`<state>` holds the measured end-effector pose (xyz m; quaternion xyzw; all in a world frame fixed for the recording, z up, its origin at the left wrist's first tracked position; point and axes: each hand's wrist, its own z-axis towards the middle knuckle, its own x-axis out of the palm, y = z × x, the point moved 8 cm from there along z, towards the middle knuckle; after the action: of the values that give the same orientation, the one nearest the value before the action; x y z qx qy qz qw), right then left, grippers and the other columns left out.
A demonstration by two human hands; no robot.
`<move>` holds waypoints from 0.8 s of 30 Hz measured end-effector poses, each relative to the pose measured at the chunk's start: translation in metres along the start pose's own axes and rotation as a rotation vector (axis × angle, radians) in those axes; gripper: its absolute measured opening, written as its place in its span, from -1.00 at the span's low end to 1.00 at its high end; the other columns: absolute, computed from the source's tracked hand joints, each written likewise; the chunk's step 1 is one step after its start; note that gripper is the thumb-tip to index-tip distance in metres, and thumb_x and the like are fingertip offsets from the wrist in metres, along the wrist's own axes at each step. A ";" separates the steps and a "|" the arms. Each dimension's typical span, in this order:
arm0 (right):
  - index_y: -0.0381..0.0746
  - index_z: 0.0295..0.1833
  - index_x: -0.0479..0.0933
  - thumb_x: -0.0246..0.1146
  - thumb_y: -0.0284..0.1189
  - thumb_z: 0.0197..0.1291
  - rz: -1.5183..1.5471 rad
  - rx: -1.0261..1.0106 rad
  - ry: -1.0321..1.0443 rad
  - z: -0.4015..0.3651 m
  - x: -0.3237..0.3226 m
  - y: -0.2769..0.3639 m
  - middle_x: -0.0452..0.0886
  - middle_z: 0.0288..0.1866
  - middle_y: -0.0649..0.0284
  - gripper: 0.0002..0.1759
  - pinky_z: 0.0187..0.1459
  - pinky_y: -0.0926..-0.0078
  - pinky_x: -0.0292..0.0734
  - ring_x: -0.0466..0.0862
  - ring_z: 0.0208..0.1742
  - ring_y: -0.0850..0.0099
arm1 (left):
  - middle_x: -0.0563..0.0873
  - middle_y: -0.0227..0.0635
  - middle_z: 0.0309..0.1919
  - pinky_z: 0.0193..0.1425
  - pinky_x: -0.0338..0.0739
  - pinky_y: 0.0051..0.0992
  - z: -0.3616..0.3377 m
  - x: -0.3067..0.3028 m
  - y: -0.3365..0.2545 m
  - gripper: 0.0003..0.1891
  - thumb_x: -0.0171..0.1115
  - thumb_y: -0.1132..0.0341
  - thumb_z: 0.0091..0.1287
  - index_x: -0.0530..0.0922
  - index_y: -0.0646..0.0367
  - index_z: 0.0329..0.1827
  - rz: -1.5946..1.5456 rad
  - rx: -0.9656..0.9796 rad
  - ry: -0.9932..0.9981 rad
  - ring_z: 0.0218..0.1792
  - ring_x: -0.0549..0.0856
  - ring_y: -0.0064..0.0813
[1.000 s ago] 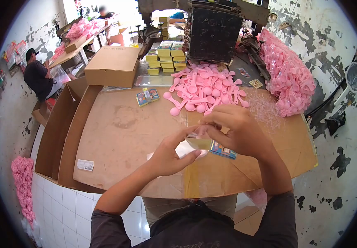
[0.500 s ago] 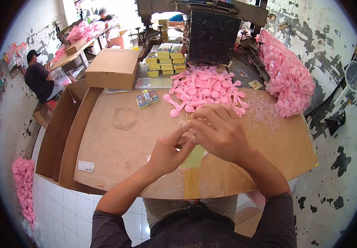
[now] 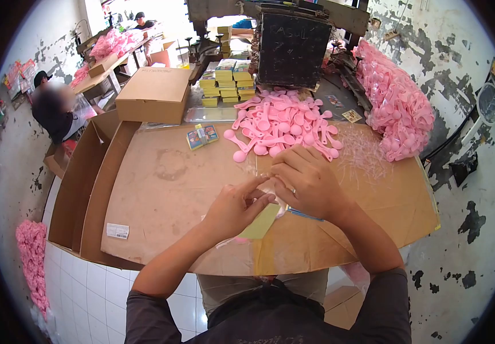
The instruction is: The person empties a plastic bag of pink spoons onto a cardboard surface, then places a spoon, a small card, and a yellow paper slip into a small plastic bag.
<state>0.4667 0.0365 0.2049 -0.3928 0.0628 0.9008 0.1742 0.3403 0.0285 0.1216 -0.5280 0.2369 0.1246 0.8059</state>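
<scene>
My left hand [image 3: 237, 205] and my right hand [image 3: 309, 182] meet over the middle of the cardboard-covered tabletop [image 3: 167, 195]. Thumb and fingers of both are bent together, tip to tip, around a bit of whitish, see-through film [image 3: 281, 205]; I cannot tell exactly what they pinch. Just below the left fingers shows a yellow-green card [image 3: 262, 222], with a small pink piece [image 3: 240, 239] at its lower edge. Blue-edged cards [image 3: 305, 214] lie under my right wrist, partly hidden. Beyond my hands spreads a heap of pink plastic spoons [image 3: 285, 123].
A banded card pack [image 3: 202, 137] lies left of the spoons. Stacked card packs [image 3: 226, 80] and a closed carton [image 3: 153, 94] stand behind. Thin clear strips [image 3: 365, 157] are scattered at right, beside a big bag of pink spoons [image 3: 396, 106]. A person [image 3: 55, 112] sits far left.
The yellow-green card has shifted left and tilted, and a pink piece now shows beside it. Blue-edged cards have come into sight under my right wrist. My hands are slightly further apart.
</scene>
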 end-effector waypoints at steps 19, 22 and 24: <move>-0.25 -0.24 0.52 0.20 -0.46 0.35 0.799 0.667 -0.046 -0.050 -0.017 -0.120 0.53 -0.34 0.31 -0.90 -0.29 0.40 0.45 0.56 -0.34 0.51 | 0.89 -0.17 -0.10 0.02 0.66 -0.50 -0.001 -0.004 0.010 -0.50 0.28 0.34 0.57 0.44 0.25 0.52 -0.358 -0.164 0.067 -0.16 0.83 -0.55; -0.29 0.00 0.54 0.19 -0.53 0.36 0.907 0.935 -0.060 -0.124 -0.055 -0.210 0.61 -0.31 0.26 -0.86 -0.23 0.42 0.56 0.65 -0.32 0.43 | 0.88 -0.18 -0.08 0.14 0.63 -0.53 0.003 -0.014 0.028 -0.53 0.24 0.34 0.60 0.46 0.29 0.50 -0.613 -0.215 0.082 -0.05 0.79 -0.63; -0.32 0.19 0.56 0.19 -0.58 0.34 0.672 1.098 -0.161 -0.180 -0.067 -0.264 0.70 -0.24 0.17 -0.68 -0.15 0.41 0.64 0.73 -0.26 0.33 | 0.88 -0.16 -0.09 0.16 0.63 -0.54 0.004 -0.019 0.036 -0.52 0.24 0.35 0.60 0.44 0.31 0.51 -0.556 -0.234 0.055 -0.03 0.80 -0.62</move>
<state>0.7285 0.2201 0.1377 -0.1367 0.6206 0.7696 0.0623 0.3089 0.0479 0.1043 -0.6652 0.0889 -0.0886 0.7361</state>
